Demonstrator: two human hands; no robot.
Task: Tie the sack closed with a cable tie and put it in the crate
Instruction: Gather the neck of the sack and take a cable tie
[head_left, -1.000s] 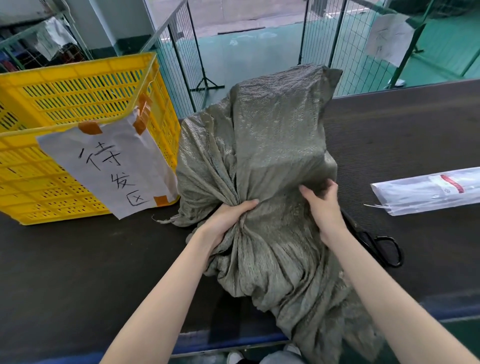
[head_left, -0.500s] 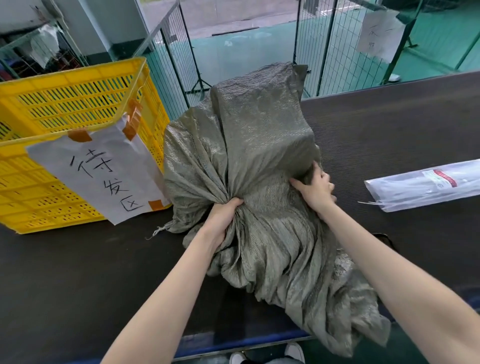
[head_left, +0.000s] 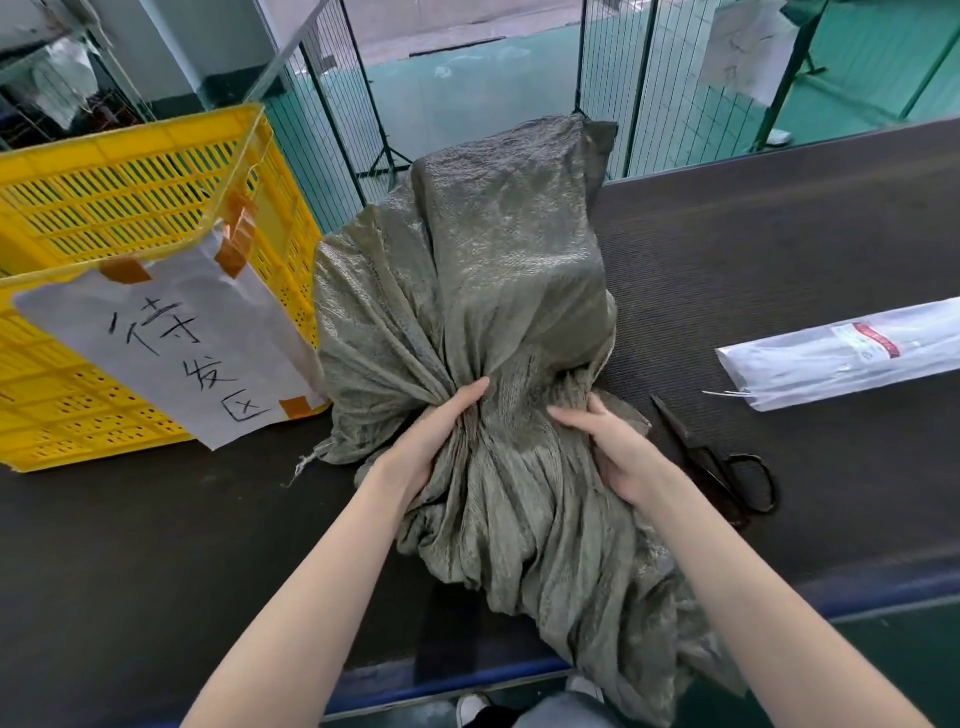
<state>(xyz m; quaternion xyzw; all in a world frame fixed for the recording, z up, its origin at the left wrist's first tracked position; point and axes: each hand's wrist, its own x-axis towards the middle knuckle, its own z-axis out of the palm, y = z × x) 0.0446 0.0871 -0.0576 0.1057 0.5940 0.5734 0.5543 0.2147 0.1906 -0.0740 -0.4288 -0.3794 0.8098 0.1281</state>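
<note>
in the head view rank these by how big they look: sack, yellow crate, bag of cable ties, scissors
1. sack and yellow crate: too close to rank, and the crate is cut off at the frame's edge
2. bag of cable ties
3. scissors

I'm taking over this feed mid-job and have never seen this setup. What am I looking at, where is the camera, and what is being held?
There is no machine here: a person works with two bare hands. The single view comes from a camera worn on the head, looking forward and down, so the arms reach in from the bottom. The left hand grips the gathered neck of a grey-green woven sack; the right hand holds the fabric beside it. No tie is on the neck yet. The sack lies on a dark table. To its left stands a yellow crate with a paper sign taped on. To its right lie black scissors and a clear packet, probably the cable ties.
</note>
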